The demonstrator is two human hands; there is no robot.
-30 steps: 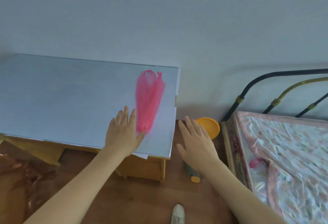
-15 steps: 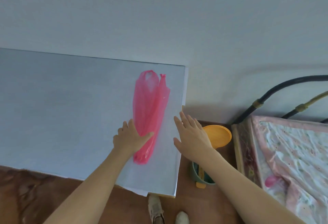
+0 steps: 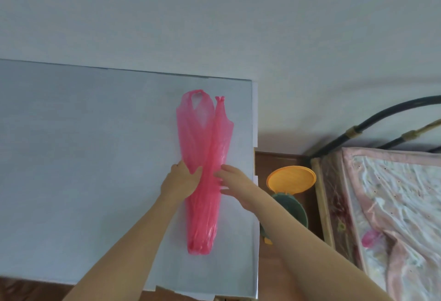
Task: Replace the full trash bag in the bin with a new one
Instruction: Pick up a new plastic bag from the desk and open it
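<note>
A new pink plastic bag lies flat and lengthwise on the white-covered table, handles toward the wall. My left hand is at the bag's middle on its left side, fingers curled and thumb pressed on the plastic, gripping it. On the right side my right hand touches the bag's edge with its fingertips, fingers apart. The green bin stands on the floor right of the table, with its orange lid swung up. My right forearm hides part of the bin, and its inside is not visible.
A bed with a pink patterned cover and a dark metal frame fills the right side, close to the bin. A plain wall runs behind the table. Brown wooden floor shows between table and bed.
My view has moved closer over the table. My left hand has gone from lying flat beside the bag to gripping its middle. My right hand has moved left from beyond the table's edge onto the bag.
</note>
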